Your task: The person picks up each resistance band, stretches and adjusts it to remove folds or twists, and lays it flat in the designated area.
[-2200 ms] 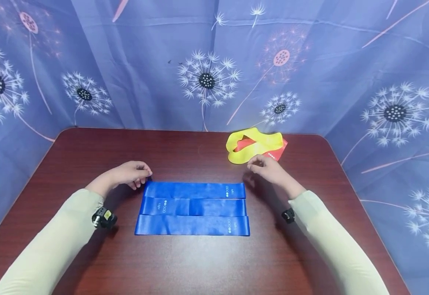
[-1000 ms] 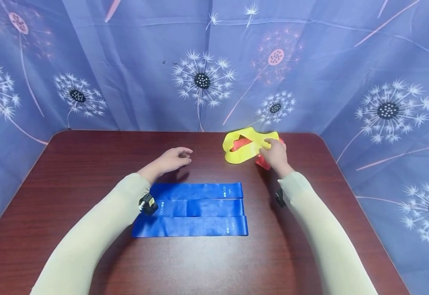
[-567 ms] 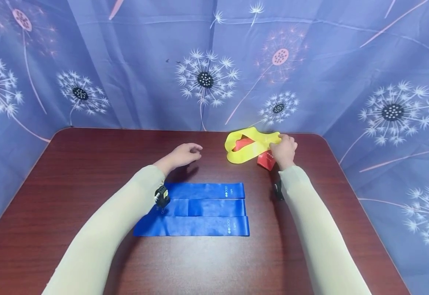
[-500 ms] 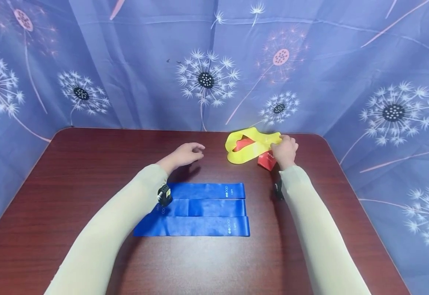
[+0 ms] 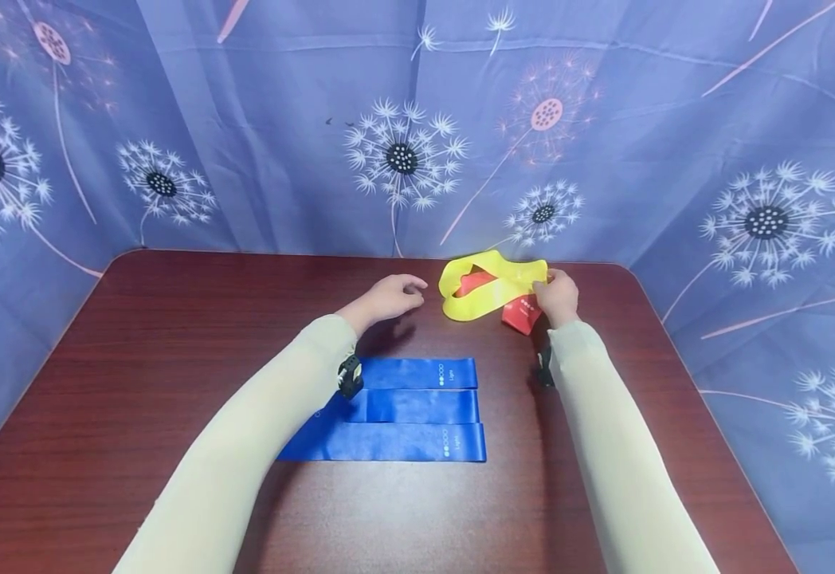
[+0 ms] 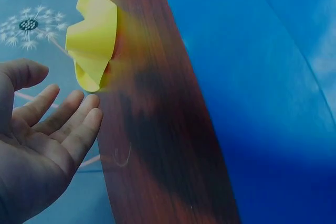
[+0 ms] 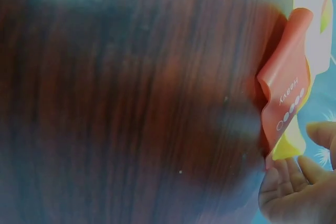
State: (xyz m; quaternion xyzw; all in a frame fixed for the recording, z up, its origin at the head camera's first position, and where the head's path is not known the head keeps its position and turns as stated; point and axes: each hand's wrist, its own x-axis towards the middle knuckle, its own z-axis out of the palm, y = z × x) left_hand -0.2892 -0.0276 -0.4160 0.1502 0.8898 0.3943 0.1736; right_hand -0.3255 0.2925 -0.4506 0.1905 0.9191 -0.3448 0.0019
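The yellow band [image 5: 499, 293] lay on the table [image 5: 174, 319] near its far edge, over the red band [image 5: 520, 313], its loop running roughly left to right between the two hands. That was the relation that mattered: one end of the loop faced each hand. The right hand [image 5: 559, 296] was nearer, right at the band's right end; the left hand [image 5: 391, 296] hung just beside the other end, not touching it.

The left hand was empty, thumb and fingers well apart, fingers lightly bent, palm turned toward the loop. At the right hand, the right wrist view showed thumb and fingers apart with the yellow tip near them — whether they pinched it or only touched it, I could not tell.

The red band's printed end, marked "Heavy", stuck out toward the person, just beside the right hand. Three blue bands [image 5: 417, 405] lay flat on the person's side, parallel, their left parts hidden behind the left sleeve [image 5: 245, 438].
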